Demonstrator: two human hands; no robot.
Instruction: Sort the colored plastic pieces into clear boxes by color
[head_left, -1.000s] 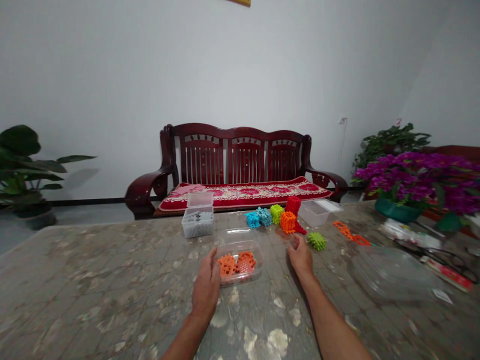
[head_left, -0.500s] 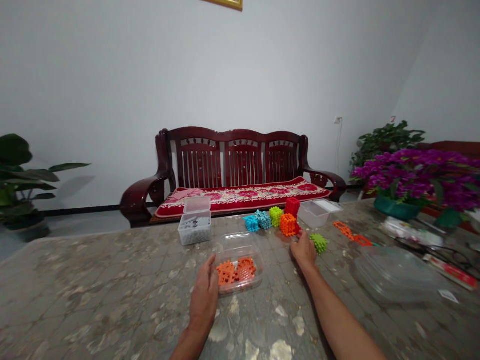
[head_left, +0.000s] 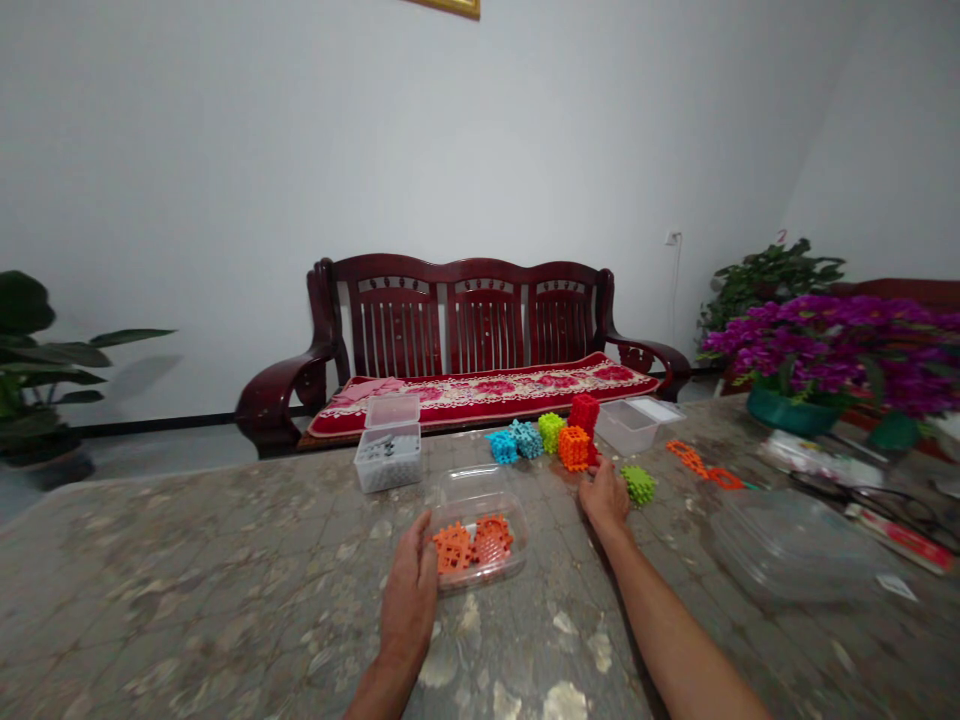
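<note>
Along the left wall of a clear plastic container (head_left: pixel 480 580) lies my left hand (head_left: pixel 411 580), fingers outstretched and touching its side. Orange interlocking pieces (head_left: pixel 474 545) sit inside. My right hand (head_left: pixel 604 492) is further forward, its fingers bent at the base of a red block stack (head_left: pixel 585 415); the fingertips are partly hidden. Just left of them stands an orange cube (head_left: pixel 574 449). A green cube (head_left: pixel 550 433), a grey-blue cube (head_left: pixel 526 438) and a bright blue cube (head_left: pixel 501 446) form a row beyond. Beside my right hand is another green piece (head_left: pixel 638 484).
A lidded box of grey pieces (head_left: pixel 388 460) stands back left. Another clear box (head_left: pixel 628 427) is behind the red stack. To the right lie orange pieces (head_left: pixel 688 459), an upturned clear container (head_left: pixel 791 545), eyeglasses (head_left: pixel 892 505) and a purple flower pot (head_left: pixel 791 410).
My right hand stays by the red stack, with its fingers slightly shifted. My left hand remains against the container. The whole view has moved a little.
</note>
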